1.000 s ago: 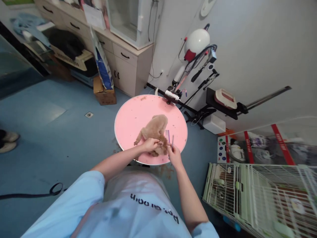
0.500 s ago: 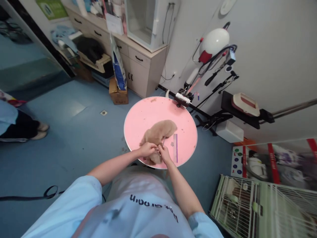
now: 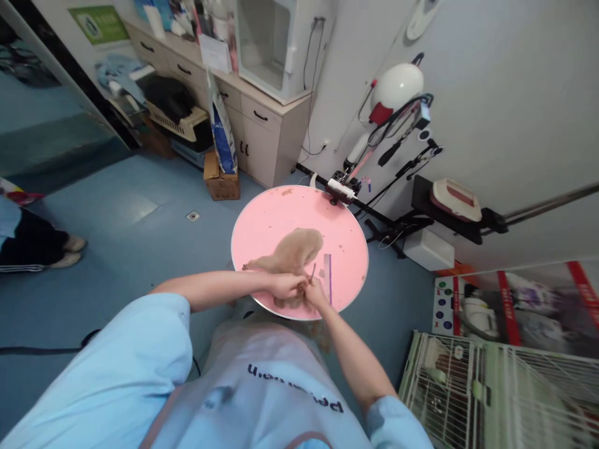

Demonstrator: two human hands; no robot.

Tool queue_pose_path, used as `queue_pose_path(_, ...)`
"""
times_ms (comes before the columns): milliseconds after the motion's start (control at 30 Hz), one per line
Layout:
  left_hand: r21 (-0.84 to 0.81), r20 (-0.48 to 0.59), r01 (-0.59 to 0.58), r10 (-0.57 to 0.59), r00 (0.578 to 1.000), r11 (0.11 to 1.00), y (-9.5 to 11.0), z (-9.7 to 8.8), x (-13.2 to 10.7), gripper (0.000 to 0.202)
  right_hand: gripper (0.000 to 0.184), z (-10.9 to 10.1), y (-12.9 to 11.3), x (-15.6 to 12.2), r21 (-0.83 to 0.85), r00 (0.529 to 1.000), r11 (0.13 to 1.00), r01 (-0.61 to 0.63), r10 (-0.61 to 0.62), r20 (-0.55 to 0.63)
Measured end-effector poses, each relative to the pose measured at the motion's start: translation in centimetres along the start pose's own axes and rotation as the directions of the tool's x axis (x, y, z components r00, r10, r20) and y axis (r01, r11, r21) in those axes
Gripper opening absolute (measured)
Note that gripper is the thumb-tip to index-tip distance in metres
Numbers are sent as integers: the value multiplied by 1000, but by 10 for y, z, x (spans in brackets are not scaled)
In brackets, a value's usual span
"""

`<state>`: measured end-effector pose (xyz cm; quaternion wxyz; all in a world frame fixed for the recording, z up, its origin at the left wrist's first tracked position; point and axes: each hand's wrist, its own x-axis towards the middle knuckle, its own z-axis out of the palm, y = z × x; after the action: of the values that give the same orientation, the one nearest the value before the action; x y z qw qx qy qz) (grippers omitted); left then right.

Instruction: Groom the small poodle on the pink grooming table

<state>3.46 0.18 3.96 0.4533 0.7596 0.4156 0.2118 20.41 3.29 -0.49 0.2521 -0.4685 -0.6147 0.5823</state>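
Note:
A tan, short-furred animal lies on a round pink table, one leg stretched out to the left. Over its near side, my left hand is closed with its fingers pinched on the animal; the exact part is hidden. Right against those fingertips is my right hand, closed around a slim grey tool whose thin end sticks up. Its working end is hidden between the hands. A clear and purple flat strip lies to the right of my right hand.
Small tufts of fur dot the table. Behind it stand a drawer cabinet and a wall-side dryer on an arm. A wire cage is at the lower right. Another person's legs show at the left.
Both hands have shifted slightly right and stay together. My left forearm lies flatter across the animal, whose leg now extends left. The view has moved a little.

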Motion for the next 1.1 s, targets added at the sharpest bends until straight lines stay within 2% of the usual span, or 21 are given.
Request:
queue_pose_path(100,85,10,84,-85,996,993,-6,4,-13,35,24,16,14,-2,-5,999,999,-54,54,4)
queue_pose_path(233,164,37,186,-195,980,969,-10,-1,-24,30,22,31,24,4,7,995,996,-87,87,47)
queue_pose_path(333,209,6,288,-295,955,935,-16,-3,-25,39,24,41,28,4,19,988,993,-112,110,105)
queue_pose_path(400,204,-12,306,-310,951,930,-22,0,-27,46,24,48,34,0,35,985,990,-133,128,119)
queue_pose_path(533,91,27,247,-250,968,965,-38,15,-34,52,19,59,49,-10,82,982,982,-168,159,101)
queue_pose_path(667,-39,15,359,-358,933,933,-50,31,-40,53,13,64,61,-15,100,976,973,-209,202,76)
queue_pose_path(767,-165,74,436,-429,900,885,-56,41,-38,53,10,63,64,-14,95,971,967,-237,233,58)
queue_pose_path(833,-193,96,457,-447,889,868,-59,47,-36,51,8,60,64,-14,92,967,962,-255,252,44)
queue_pose_path(967,-161,38,417,-416,908,895,-60,51,-29,50,9,51,60,-14,102,959,954,-282,279,41)
queue_pose_path(1100,-281,0,345,-359,933,896,-55,45,-26,55,11,44,54,-15,122,958,951,-285,280,56)
